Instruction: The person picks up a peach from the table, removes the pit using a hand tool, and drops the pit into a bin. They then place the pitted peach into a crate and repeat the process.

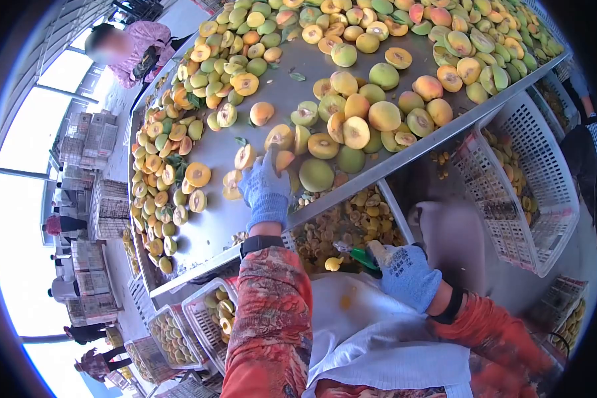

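Where knit fingers (pixel 270 161) reach, halved fruit (pixel 280 136) lies.

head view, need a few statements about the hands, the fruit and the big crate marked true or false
1. The left hand in a light-blue knitted glove reaches over the grey metal table. True.
2. Only whole fruit lie on the table. False: halved yellow-orange fruit lie there too.
3. The right hand in a light-blue knitted glove holds a slim green tool. True.
4. The large white perforated plastic crate at the right is empty. False: it contains fruit.
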Tool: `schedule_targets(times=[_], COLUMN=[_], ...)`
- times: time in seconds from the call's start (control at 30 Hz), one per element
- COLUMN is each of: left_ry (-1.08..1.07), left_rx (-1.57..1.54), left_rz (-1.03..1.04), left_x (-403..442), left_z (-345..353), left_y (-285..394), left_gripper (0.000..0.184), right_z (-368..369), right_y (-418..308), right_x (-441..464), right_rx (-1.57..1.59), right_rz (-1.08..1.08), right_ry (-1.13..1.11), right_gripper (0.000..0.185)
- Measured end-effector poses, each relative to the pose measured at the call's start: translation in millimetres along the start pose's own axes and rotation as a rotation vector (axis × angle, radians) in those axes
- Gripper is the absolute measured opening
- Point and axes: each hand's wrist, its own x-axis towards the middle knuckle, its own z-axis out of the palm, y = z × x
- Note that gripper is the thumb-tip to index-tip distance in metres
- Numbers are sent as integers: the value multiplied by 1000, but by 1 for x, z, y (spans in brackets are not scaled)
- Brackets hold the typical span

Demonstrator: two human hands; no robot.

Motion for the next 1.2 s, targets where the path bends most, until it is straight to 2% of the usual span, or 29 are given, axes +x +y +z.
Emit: schedule_targets(times=[0.07,0.1,0.13,0.2,0.27,0.3,0.33,0.4,0.43,0.47,0.53,0.6,0.67,0.73,0.8,0.87,0.97,1.0,1.03,1.07,1.1,1.13,1.17,1.2], left_ry=[77,147,157,17,-113,-226,-235,-261,-148,-139,-208,-112,-360,-290,-205,-199,-194,-192,-192,-75,37,30,155,274], left_rx=[-230,-480,-475,-1410,-2138,-2390,-2372,-2517,-2542,-2558,-2354,-2328,-2167,-2139,-2110,-2072,-2012,-1989,-1988,-1911,-1831,-1829,-1750,-1663], left_rz=[-13,36,32,-270,-369,-425,-464,-371,-452,-457,-433,-508,-368,-433,-311,-336,-384,-408,-407,-385,-363,-364,-266,-182], left_x=[6,9,-5,-46,-88,-104,-123,-148,-157,-166,-180,-191,-204,-211,-218,-224,-233,-236,-237,-239,-240,-238,-234,-236], left_z=[11,35,18,-29,-38,-45,-55,-50,-42,-45,-58,-64,-72,-79,-85,-87,-98,-101,-98,-91,-84,-80,-81,-85], left_y=[-22,-48,-46,-36,-40,-36,-29,-22,-20,-15,-6,-1,-3,5,6,6,8,9,10,12,14,15,18,20], left_gripper=[57,54,54,50,47,45,44,44,41,41,40,43,44,49,44,42,38,36,36,35,34,34,36,38], right_z=[-15,-16,-14,-13,-18,-23,-24,-26,-29,-32,-37,-39,-40,-39,-35,-31,-32,-31,-29,-26,-25,-24,-24,-24], right_y=[-7,-7,-7,-13,-24,-31,-37,-50,-55,-59,-64,-67,-69,-70,-70,-70,-73,-76,-79,-82,-82,-82,-82,-82], right_x=[0,-1,-3,-7,-9,-10,-9,-9,-9,-10,-14,-19,-23,-27,-31,-34,-39,-41,-43,-47,-51,-55,-57,-59], right_rx=[235,230,233,244,280,291,290,234,225,212,-29,-112,-278,-330,-380,-550,-643,-643,-572,-498,-495,-267,-40,-31], right_rz=[-141,-150,-147,-167,-181,-235,-249,-284,-306,-311,-340,-361,-363,-398,-428,-454,-460,-460,-418,-374,-370,-354,-334,-331], right_ry=[172,179,208,232,309,319,305,363,361,350,314,291,299,323,345,373,372,372,267,161,158,130,101,89], right_gripper=[32,32,29,28,27,26,26,35,36,36,39,44,48,49,51,49,48,48,49,49,49,48,47,47])
